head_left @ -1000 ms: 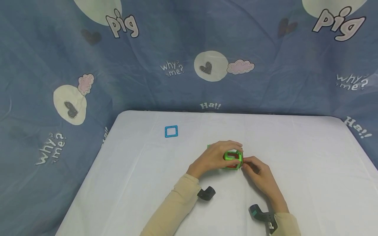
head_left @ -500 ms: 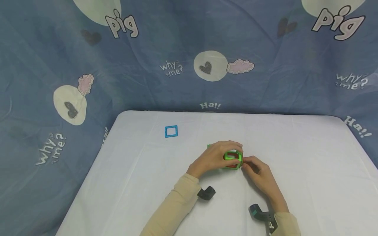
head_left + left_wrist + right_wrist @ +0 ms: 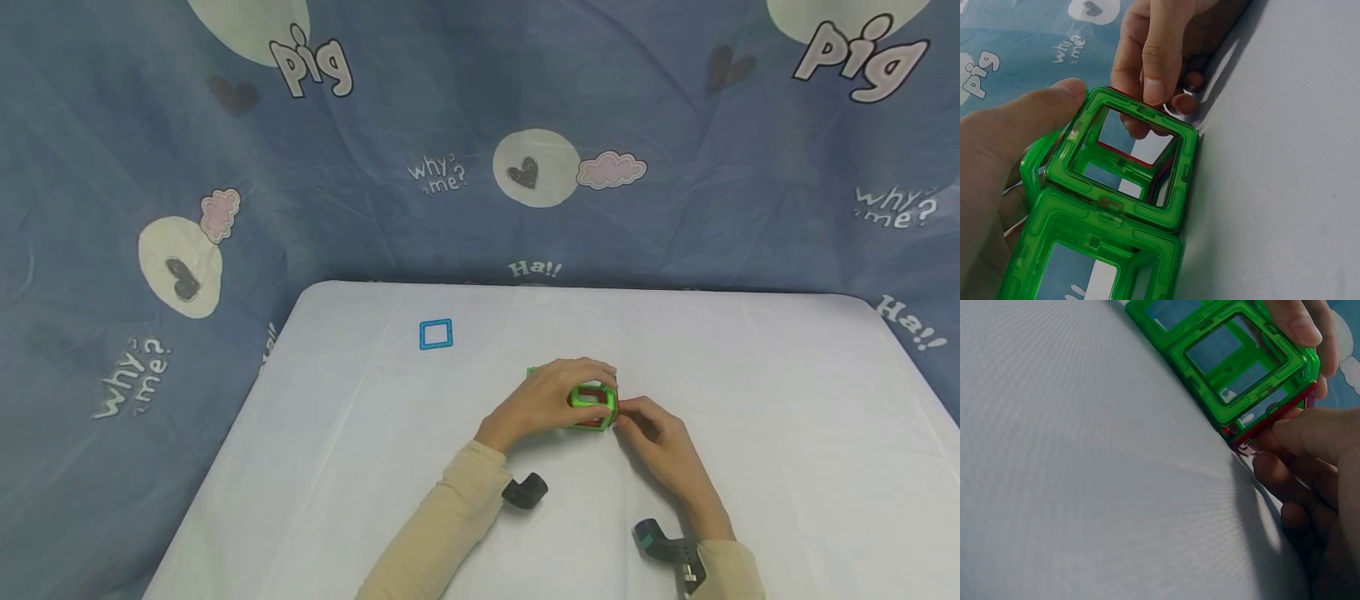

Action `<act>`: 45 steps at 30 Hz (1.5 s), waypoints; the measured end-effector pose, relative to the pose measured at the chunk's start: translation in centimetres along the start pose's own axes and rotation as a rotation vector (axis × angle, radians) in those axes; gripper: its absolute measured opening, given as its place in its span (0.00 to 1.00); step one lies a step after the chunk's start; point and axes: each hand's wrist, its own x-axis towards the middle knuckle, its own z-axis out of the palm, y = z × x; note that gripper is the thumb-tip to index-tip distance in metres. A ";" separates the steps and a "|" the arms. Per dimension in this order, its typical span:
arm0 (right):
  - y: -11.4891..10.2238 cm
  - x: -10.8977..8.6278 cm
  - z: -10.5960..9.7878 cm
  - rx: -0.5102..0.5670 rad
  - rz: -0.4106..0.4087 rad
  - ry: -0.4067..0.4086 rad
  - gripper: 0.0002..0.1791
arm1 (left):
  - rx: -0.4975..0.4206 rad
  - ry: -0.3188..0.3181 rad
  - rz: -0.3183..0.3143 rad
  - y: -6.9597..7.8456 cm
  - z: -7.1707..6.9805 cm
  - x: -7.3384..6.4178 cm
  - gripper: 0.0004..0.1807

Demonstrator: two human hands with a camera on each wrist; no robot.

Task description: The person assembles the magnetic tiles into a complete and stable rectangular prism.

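Note:
My left hand (image 3: 543,396) grips a block of green magnetic tiles (image 3: 1184,172) from its left side and top, thumb on the near side in the head view. The block is hollow, made of square frames joined at the edges, and rests on the table. At its right end stands a red magnetic tile (image 3: 1260,428). My right hand (image 3: 663,446) pinches that red tile between thumb and fingers. Through the open frames in the left wrist view, a right fingertip shows behind the red edge. Part of the block is hidden under my left hand.
A blue square magnetic tile (image 3: 422,335) lies flat toward the back left of the white table (image 3: 360,500). A blue printed cloth (image 3: 375,225) hangs behind the table. Dark wrist cameras (image 3: 525,492) sit on both forearms, close to the tabletop.

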 end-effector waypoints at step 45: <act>0.2 0.0 0.2 0.000 -0.013 -0.007 0.11 | 0.012 -0.018 -0.048 0.1 0.0 -0.2 0.16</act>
